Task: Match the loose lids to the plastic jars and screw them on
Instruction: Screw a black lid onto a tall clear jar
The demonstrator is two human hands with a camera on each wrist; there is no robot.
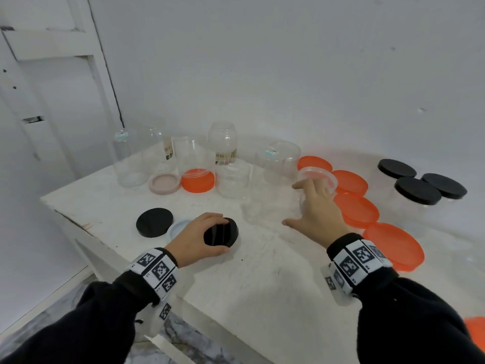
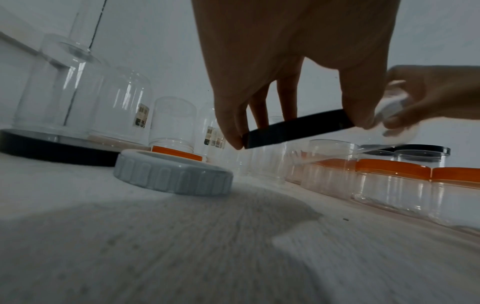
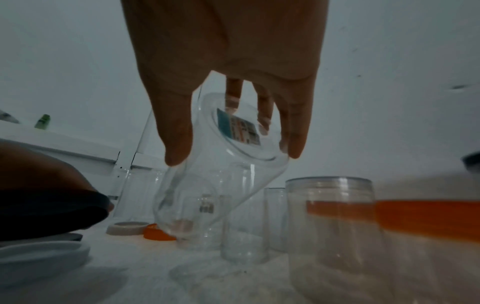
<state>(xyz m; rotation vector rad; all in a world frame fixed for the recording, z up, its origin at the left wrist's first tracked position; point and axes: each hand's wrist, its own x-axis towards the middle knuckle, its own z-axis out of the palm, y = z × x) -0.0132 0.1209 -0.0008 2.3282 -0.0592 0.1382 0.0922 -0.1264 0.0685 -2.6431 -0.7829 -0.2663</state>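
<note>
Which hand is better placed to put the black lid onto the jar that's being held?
The left hand: it already grips the black lid by its rim, lifted off the table. The right hand is busy holding the tilted clear jar.

Orange lid (image 1: 476, 331) cut off (right edge); sticker (image 3: 239, 128) text blurred.

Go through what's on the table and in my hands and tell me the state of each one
Left hand: grips black lid, lifted, tilted.
Right hand: holds clear jar, tilted, uncapped.
Grey lid: loose on table.
Black-lidded jars: capped.
Orange-lidded jars: capped.
</note>
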